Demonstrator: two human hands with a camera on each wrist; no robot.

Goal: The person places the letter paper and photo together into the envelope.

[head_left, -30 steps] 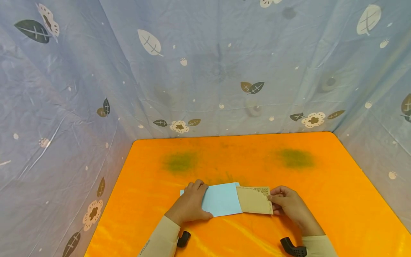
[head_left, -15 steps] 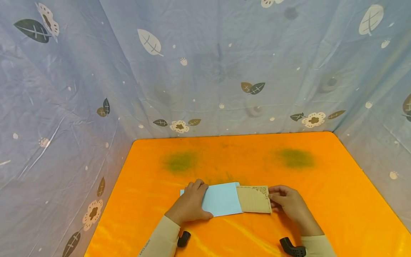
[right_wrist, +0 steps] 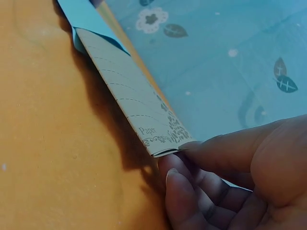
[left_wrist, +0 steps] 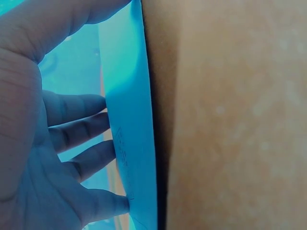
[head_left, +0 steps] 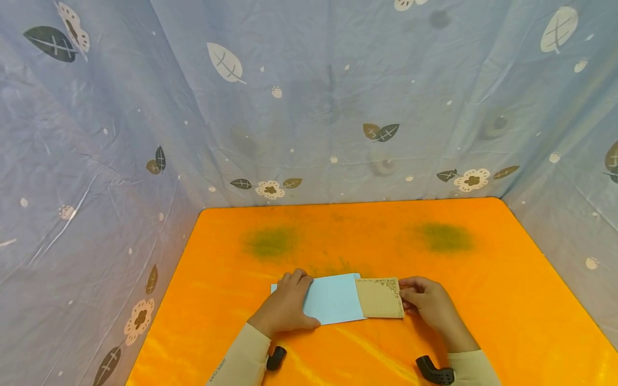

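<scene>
A light blue envelope (head_left: 333, 300) lies low over the orange table, its mouth toward the right. My left hand (head_left: 288, 303) grips it across its width, thumb at the near edge and fingers over the far one; in the left wrist view the fingertips (left_wrist: 112, 151) meet the envelope's face. Out of the mouth sticks a folded sheet of tan letter paper (head_left: 379, 297) with a printed floral corner, its left part hidden inside. My right hand (head_left: 427, 303) pinches the outer end between thumb and fingers. The word "Paper" and dashed lines show on the sheet (right_wrist: 127, 91) in the right wrist view.
The orange table covering (head_left: 347, 230) has two dark greenish smudges toward the back. Blue-grey curtains (head_left: 299, 118) printed with leaves and flowers enclose the back and sides. Black curved pieces (head_left: 436, 371) sit at both wrists.
My right hand has moved slightly left with the letter paper, and a shorter length of it shows outside the envelope. The left hand and the envelope have stayed in place.
</scene>
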